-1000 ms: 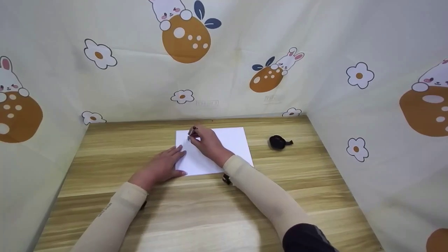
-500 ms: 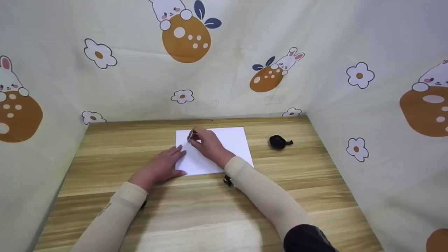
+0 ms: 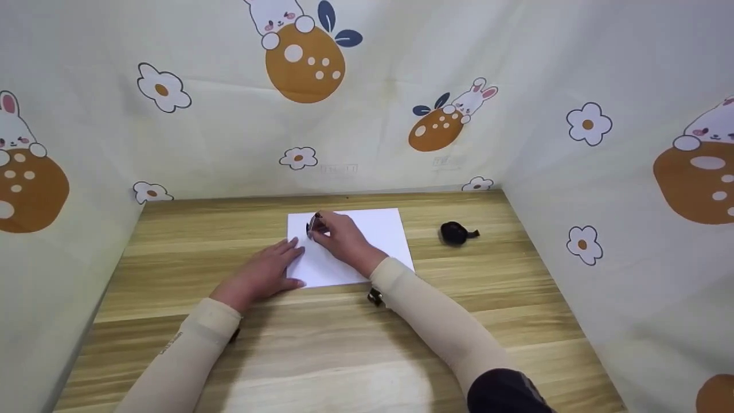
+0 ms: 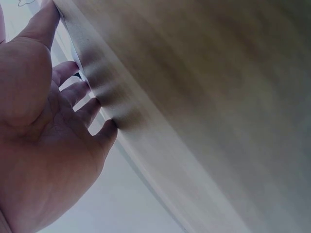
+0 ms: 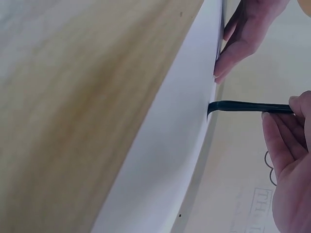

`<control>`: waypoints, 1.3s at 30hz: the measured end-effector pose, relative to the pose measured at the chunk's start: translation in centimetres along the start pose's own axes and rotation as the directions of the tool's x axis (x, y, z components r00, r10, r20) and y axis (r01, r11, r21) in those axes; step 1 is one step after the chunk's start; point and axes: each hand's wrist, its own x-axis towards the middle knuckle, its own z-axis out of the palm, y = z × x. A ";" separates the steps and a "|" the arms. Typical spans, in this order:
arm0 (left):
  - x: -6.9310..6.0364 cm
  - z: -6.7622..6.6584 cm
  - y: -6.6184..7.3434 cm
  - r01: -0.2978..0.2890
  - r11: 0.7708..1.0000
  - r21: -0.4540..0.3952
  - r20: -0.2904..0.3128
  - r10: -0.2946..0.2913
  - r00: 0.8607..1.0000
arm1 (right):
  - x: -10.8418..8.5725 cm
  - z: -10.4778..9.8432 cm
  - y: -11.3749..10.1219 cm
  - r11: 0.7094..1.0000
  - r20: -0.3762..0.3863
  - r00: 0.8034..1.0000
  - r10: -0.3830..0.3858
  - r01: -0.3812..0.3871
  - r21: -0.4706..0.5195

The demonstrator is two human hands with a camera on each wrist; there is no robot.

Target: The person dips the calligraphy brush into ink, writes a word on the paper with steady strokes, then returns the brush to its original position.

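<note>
A white sheet of paper [image 3: 378, 235] lies on the wood-grain table. My left hand [image 3: 261, 275] rests at its left side, fingertips on the sheet and thumb at the near corner. My right hand [image 3: 344, 241] is over the upper left part of the sheet. Between thumb and fingers it pinches a slim dark brush [image 5: 252, 107], whose bent tip touches the paper in the right wrist view. In the left wrist view the left hand [image 4: 53, 141] has its fingers spread along the surface. Any mark under the right hand is too small to make out.
A small black pan-shaped dish [image 3: 455, 233] with a short handle stands right of the paper. Cream cloth walls [image 3: 367, 126] printed with rabbits and flowers enclose the table's back and sides. A small dark device [image 3: 375, 296] sits under the right wrist.
My right hand has shifted slightly toward me over the paper with the brush, tip still low at the sheet's left part. My left hand stays in place.
</note>
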 end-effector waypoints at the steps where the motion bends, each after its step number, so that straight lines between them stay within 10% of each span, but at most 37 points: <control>1: 0.0 -0.1 0.1 0.003 1.000 -0.003 0.002 -0.003 1.000 | 0.0 0.0 0.0 1.000 0.002 1.000 0.002 -0.002 -0.004; 39: 0.0 -0.3 0.4 0.015 1.000 0.006 0.017 -0.015 1.000 | -1.3 -0.7 -1.8 0.999 0.091 0.996 0.013 -0.016 0.029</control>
